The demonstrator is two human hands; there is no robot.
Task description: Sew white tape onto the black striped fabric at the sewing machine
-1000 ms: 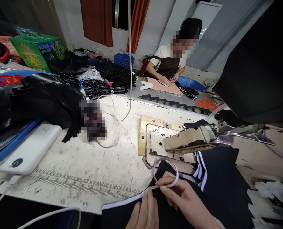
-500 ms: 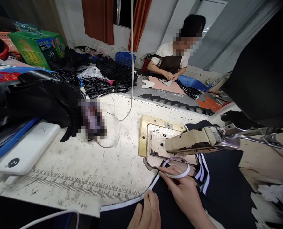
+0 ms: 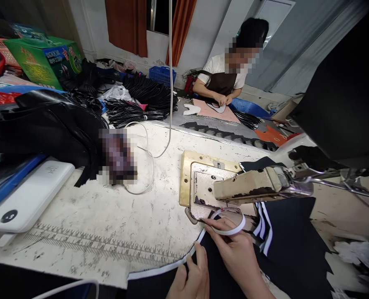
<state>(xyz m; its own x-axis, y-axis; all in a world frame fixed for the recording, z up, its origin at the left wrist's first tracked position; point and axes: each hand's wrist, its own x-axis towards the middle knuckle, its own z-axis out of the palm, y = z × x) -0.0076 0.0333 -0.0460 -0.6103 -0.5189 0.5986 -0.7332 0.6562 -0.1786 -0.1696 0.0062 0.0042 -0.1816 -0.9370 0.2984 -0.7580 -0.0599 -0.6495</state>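
A black fabric piece (image 3: 159, 286) lies at the table's front edge, a narrow white tape (image 3: 159, 272) running along its curved rim. My left hand (image 3: 192, 274) has its fingers bent together on that taped rim, thumb at the edge. Further along the curve, my right hand (image 3: 235, 249) pinches the tape at the rim between thumb and forefinger. From there the tape rises in a loop (image 3: 240, 226) over the knuckles. Just behind my right hand is the sewing machine arm (image 3: 246, 185) above its metal plate (image 3: 199, 178); the needle is hidden.
More black pieces with white edging (image 3: 293, 236) lie right of the machine. On the left are a white power bank (image 3: 44, 187), a blurred phone (image 3: 118, 158) with a cable, and black material (image 3: 47, 124). A co-worker (image 3: 221, 83) sits across, hands on a pink sheet (image 3: 209, 112).
My left fingertips have shifted slightly up along the taped rim, bending more. My right hand keeps its pinch, almost in place. The whole view has drifted a little left.
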